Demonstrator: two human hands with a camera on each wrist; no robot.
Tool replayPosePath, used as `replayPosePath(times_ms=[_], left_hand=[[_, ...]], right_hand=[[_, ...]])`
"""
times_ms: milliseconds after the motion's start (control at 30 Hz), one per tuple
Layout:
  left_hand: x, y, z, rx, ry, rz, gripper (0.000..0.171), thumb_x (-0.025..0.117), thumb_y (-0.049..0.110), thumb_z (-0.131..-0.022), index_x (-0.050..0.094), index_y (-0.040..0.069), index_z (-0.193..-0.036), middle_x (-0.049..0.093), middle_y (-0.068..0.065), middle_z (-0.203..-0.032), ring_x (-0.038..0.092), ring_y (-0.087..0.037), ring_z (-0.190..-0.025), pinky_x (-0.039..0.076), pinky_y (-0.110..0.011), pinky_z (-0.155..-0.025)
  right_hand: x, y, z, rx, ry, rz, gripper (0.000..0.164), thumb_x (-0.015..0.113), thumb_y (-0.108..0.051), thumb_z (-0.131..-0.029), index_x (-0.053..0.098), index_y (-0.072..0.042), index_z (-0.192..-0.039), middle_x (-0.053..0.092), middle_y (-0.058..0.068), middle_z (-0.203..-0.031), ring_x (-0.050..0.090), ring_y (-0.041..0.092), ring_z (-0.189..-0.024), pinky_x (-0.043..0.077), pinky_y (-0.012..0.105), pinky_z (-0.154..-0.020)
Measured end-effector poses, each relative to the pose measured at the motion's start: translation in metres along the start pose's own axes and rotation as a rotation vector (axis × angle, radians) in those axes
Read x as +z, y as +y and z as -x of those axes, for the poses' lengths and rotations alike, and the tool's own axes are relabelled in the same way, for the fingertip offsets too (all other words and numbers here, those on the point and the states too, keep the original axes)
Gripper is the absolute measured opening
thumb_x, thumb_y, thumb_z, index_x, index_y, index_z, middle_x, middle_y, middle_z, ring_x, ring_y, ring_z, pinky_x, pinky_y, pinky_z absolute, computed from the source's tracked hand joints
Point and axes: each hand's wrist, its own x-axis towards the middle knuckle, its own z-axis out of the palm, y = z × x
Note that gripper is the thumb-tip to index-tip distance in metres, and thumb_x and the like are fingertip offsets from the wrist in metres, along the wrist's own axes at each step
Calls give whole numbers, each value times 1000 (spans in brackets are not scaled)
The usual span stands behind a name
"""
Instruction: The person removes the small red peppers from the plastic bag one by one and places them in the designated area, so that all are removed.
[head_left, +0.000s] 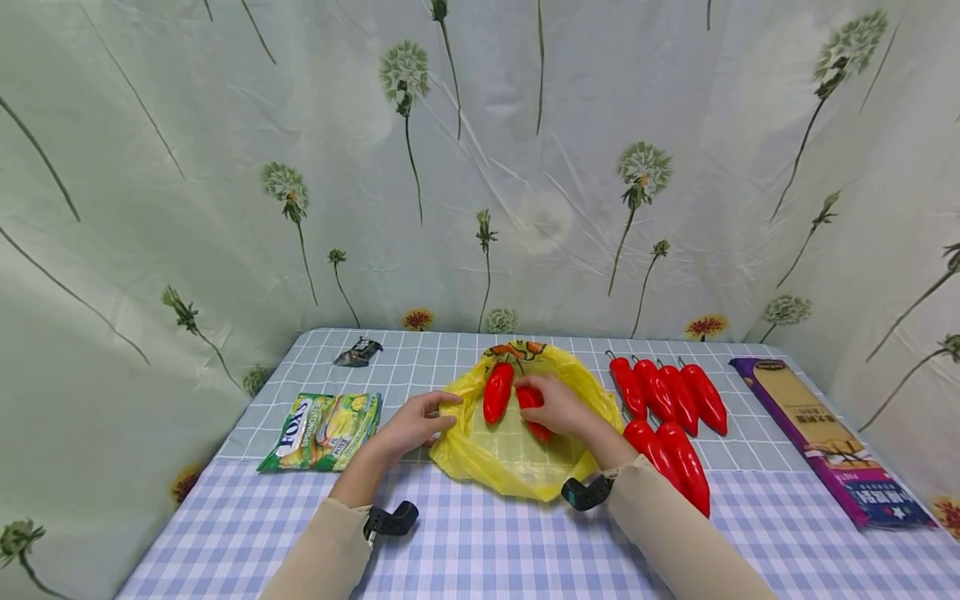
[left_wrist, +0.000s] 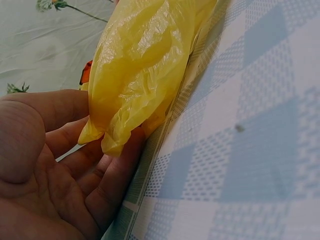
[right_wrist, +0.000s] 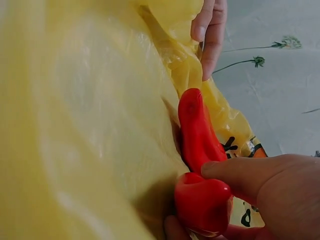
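A yellow plastic bag (head_left: 510, 460) lies spread open on the table, its rim raised around a red chili pepper (head_left: 498, 392). At the bag's left edge, my left hand (head_left: 411, 427) pinches the plastic between thumb and fingers; the bunched yellow film (left_wrist: 135, 75) fills the left wrist view. My right hand (head_left: 553, 403) reaches inside the bag and grips a second red pepper (right_wrist: 202, 202), beside the first one. Thumb on one side and fingers beneath show in the right wrist view. Part of that pepper is hidden by the hand.
Several more red peppers (head_left: 701, 396) lie right of the bag, some close to the right sleeve. A long purple-and-tan package (head_left: 817, 425) lies at the far right. On the left are a green FOX'S candy bag (head_left: 326, 432) and a small black wrapper (head_left: 360, 352).
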Motion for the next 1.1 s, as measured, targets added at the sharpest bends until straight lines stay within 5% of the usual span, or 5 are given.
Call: replayPosePath(times_ms=[433,733,1100], left_hand=[[0,-1,0,11,3,1,33,67,17,-95,66,18,-127,56,-9,-144,59,-16,-97,51,-27,-69],[0,-1,-1,11,0,-2,33,67,17,-95,66,19,-127,56,-8,-144,58,-16,-95,50,-28,-68],[1,-2,-2,16,3,-18,32,66,17,-95,66,18,-127,56,-8,-143,58,-16,-97,51,-27,-69]], right_hand=[[-5,-5,11,34,-25,-95,42,67,-5,-89,64,-17,-129,60,10,-133,53,27,-110,54,43,-95],[-8,-13,22,69,-16,-171,43,67,-5,-86,63,-26,-124,60,6,-127,57,25,-102,60,32,-72],[-19,-13,37,68,86,-272,46,66,-6,-85,59,-26,-126,57,6,-136,58,35,-120,62,38,-74]])
